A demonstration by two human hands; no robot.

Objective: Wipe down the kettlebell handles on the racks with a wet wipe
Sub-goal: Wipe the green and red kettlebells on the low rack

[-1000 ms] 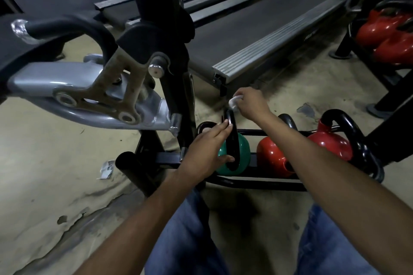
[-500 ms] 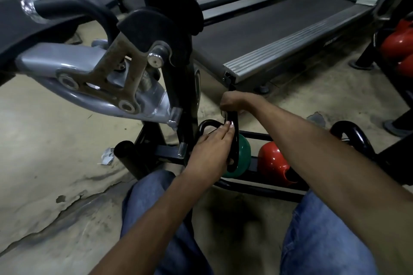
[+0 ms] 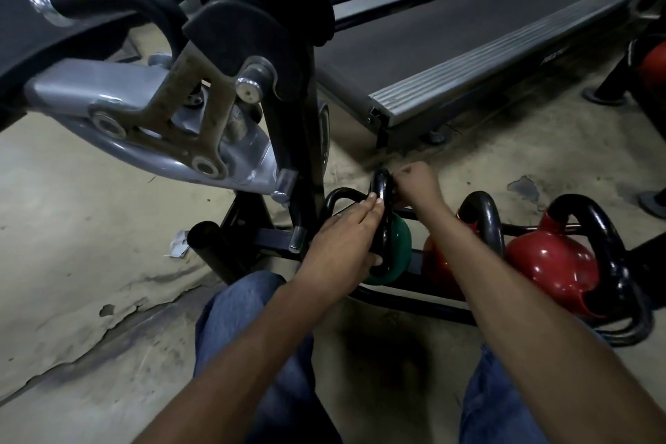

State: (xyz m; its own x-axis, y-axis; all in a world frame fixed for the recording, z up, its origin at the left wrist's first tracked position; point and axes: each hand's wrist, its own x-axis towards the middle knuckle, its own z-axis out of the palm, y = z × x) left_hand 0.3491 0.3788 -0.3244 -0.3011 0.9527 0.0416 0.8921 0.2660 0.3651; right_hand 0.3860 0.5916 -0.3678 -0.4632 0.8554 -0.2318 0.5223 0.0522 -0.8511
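Both hands on the green kettlebell's handle, low on the floor rack.

The left hand [image 3: 347, 243] lies along the near side of the black handle [image 3: 383, 216], fingers flat against it and thumb hooked under. The right hand [image 3: 414, 184] is curled around the top of the loop; whether it holds the wipe I cannot tell. The green kettlebell [image 3: 398, 247] sits at the rack's [image 3: 414, 303] left end, just beside two red kettlebells [image 3: 551, 263], behind the person's jeans [image 3: 252, 317].
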